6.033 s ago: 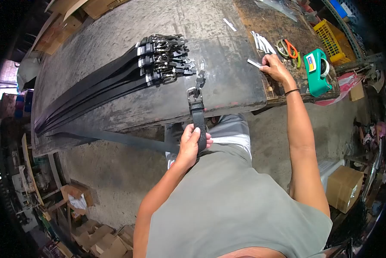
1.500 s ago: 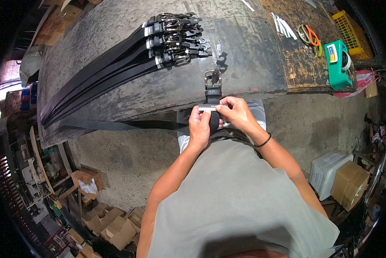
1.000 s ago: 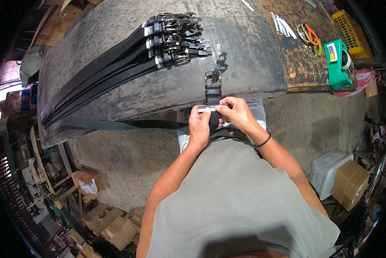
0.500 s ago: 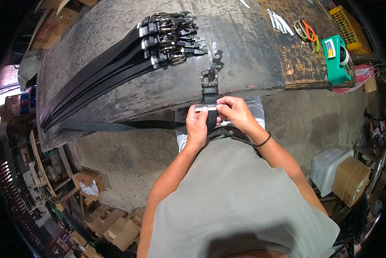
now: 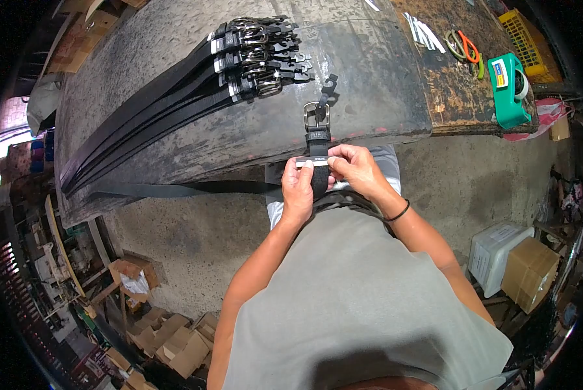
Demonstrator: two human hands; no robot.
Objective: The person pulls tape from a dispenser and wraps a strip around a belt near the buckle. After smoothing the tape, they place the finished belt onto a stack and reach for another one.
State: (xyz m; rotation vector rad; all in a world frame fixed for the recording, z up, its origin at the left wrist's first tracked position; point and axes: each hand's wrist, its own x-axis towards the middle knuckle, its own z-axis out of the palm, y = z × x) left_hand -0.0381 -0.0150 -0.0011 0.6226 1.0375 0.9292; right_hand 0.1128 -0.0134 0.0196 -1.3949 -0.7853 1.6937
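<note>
A black belt (image 5: 318, 148) lies over the table's front edge, its metal buckle (image 5: 316, 117) on the tabletop and a black plastic hook (image 5: 329, 86) beyond the buckle. Across the belt runs a paper label strip (image 5: 313, 160), white and black with small print. My left hand (image 5: 297, 189) pinches the strip's left end, thumb on top. At its right end, my right hand (image 5: 356, 170) has thumb and fingers closed on the strip against the belt. The belt's long tail (image 5: 194, 189) stretches left along the table edge. Fingertips beneath the belt are hidden.
Several buckled black belts (image 5: 174, 84) lie stacked at the table's left. At right are white paper strips (image 5: 424, 32), orange-handled scissors (image 5: 468, 47), a green tape dispenser (image 5: 509, 91) and a yellow crate (image 5: 521, 40). Cardboard boxes (image 5: 182, 351) stand on the floor, lower left.
Almost nothing differs. Both hands stay at the label strip on the belt, with only a slight shift of the fingers and of the view.
</note>
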